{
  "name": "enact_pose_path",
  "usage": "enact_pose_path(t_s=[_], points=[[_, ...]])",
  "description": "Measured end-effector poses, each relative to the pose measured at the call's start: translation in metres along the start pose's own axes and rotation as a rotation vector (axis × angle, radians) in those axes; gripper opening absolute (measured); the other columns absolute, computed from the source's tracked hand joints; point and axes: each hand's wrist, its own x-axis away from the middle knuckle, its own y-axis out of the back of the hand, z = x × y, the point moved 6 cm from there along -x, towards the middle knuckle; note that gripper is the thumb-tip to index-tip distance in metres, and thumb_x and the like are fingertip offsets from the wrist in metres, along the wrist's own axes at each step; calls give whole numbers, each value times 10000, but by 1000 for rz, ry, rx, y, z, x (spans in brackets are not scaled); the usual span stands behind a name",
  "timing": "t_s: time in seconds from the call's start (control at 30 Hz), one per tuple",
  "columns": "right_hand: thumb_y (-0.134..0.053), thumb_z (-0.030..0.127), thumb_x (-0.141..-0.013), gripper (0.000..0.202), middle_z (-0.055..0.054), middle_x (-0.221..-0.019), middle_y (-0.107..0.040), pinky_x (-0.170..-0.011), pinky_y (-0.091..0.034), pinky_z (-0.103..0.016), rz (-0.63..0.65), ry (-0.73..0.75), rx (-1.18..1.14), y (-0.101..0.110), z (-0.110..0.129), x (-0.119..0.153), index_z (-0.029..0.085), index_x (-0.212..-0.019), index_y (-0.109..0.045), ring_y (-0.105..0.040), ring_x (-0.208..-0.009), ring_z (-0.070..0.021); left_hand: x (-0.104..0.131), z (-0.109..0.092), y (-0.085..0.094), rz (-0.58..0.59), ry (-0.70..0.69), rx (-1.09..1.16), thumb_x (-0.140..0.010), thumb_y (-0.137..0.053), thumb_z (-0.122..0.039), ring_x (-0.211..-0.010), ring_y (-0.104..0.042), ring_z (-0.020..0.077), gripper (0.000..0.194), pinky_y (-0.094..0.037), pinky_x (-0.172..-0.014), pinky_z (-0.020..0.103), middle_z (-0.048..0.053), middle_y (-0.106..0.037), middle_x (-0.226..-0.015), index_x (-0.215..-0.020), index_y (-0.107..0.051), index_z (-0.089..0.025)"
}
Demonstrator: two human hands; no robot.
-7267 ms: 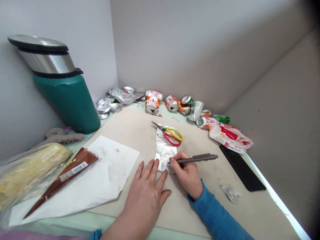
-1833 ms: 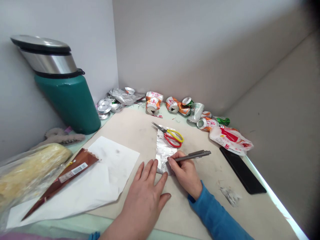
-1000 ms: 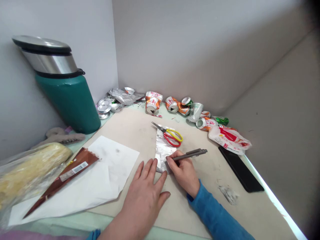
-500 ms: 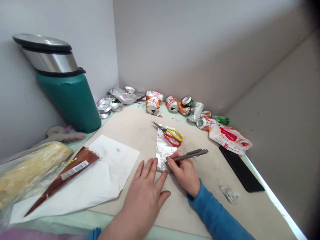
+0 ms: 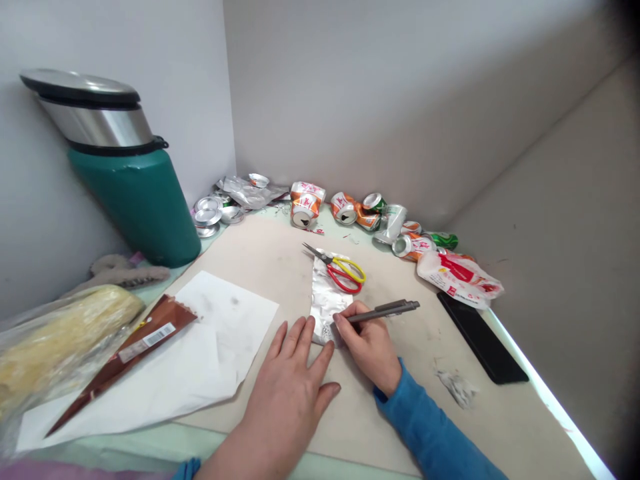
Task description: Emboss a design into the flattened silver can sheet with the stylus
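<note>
A strip of silvery aluminium sheet (image 5: 324,301) lies on the beige board in front of me, with small dark marks near its lower end. My right hand (image 5: 369,345) is closed around a dark grey pen (image 5: 384,311), its tip hidden behind the fingers at the sheet's lower part. Flat beside it, my left hand (image 5: 294,373) has its fingers spread, the fingertips at the sheet's lower left edge and corner. Scissors (image 5: 345,272) with one red and one yellow handle rest across the sheet's upper end.
Cut and crushed cans (image 5: 306,204) line the back wall, with round can ends (image 5: 209,212) at left. A teal bottle (image 5: 137,200) stands at left. White paper (image 5: 220,340) carries a brown wrapper (image 5: 130,353). A black phone (image 5: 483,339) and plastic packet (image 5: 460,277) lie at right.
The pen has tilted slightly in my right hand, its back end shifting a little to the right and down. My left hand stays in place on the sheet.
</note>
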Motion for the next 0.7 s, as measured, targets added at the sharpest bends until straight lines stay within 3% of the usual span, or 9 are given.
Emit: enact_pose_path(t_s=[0.7], points=[[-509, 320, -862, 189, 22, -572, -536, -546, -387, -259, 10, 18, 110, 0, 8, 0, 210, -708, -508, -526, -549, -156, 2, 0, 0, -50, -6, 6, -847, -546, -445, -1295, -382, 335, 455, -341, -1038, 548, 185, -442, -1388, -1242, -567, -222]])
